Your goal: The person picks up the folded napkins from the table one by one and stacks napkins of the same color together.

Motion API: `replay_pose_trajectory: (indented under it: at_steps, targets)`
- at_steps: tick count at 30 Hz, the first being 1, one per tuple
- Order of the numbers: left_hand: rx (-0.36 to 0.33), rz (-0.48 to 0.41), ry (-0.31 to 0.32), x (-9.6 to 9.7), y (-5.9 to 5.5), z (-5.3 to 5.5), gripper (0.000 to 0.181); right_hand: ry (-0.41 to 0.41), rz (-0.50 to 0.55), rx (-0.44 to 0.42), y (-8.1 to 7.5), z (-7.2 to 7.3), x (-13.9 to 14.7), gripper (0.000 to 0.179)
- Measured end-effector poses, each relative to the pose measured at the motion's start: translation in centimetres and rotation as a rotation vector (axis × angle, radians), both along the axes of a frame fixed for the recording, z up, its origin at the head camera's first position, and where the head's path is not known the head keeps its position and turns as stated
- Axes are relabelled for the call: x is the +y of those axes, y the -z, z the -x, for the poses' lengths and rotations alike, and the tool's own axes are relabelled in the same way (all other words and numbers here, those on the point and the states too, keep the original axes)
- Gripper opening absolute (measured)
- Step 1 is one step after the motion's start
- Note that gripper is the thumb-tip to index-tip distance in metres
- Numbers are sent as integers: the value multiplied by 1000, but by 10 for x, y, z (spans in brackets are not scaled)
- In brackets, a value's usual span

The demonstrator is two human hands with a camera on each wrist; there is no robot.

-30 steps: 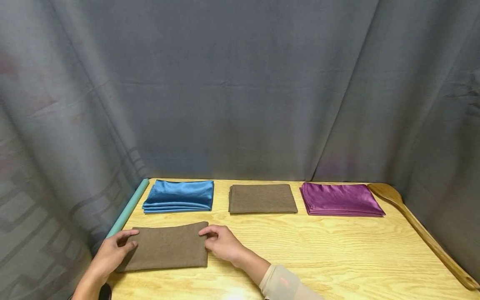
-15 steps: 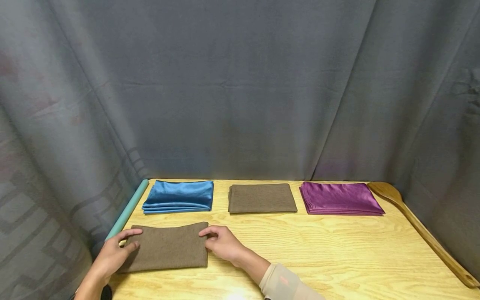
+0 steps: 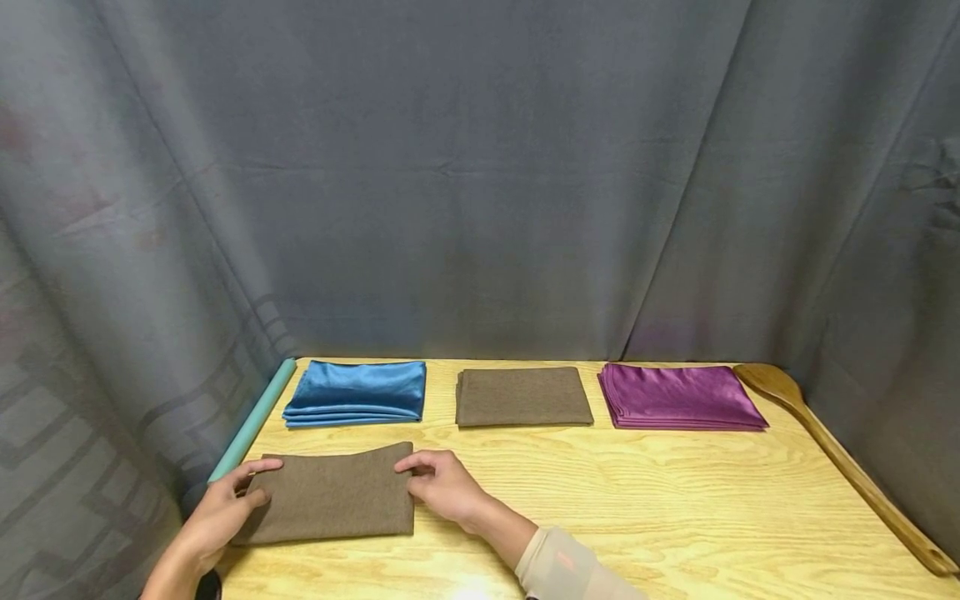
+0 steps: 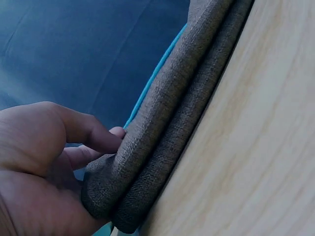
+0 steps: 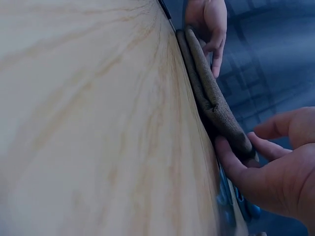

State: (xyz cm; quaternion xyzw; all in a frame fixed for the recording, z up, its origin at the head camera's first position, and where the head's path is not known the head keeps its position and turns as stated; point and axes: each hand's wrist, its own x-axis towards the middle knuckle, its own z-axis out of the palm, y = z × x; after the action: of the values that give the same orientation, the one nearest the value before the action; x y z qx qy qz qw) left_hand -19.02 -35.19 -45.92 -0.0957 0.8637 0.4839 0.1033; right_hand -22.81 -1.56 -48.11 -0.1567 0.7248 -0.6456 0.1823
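A folded brown cloth point(image 3: 337, 492) lies at the front left of the table, its far edge dipping slightly in the middle. At its left end, my left hand point(image 3: 213, 521) holds the edge between thumb and fingers. My right hand point(image 3: 450, 492) pinches the far right corner, with the index finger on top. Two thick, rounded layers of the cloth point(image 4: 147, 123) show in the left wrist view, the end tucked against the palm. In the right wrist view, the right thumb point(image 5: 229, 157) and fingers lie on opposite sides of the cloth's end.
Along the back of the wooden table point(image 3: 637, 517) lie a folded blue satin cloth point(image 3: 360, 390), a second folded brown cloth point(image 3: 525, 397) and a folded purple satin cloth point(image 3: 678, 397). A long wooden spoon point(image 3: 840, 458) borders the right side, a teal tube point(image 3: 255, 417) the left. Grey curtains point(image 3: 480, 183) surround it.
The front brown cloth and the right hand have stayed nearly in place. My left thumb and fingers shifted slightly inward over the cloth, then drew back a little to the left.
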Motion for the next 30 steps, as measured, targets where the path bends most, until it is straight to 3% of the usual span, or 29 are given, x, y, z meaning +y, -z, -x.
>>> replay_pose_trajectory:
  at_steps: [9,19,30]
  targets:
    - [33,1,-33,0,-2,-3,59,-3,37,-55,1,0,1,41]
    - [84,-41,-67,3,-6,-5,60,71,133,-64,-1,5,2,26]
    - [169,-136,-57,21,-10,-12,59,121,76,18,-11,20,25,31]
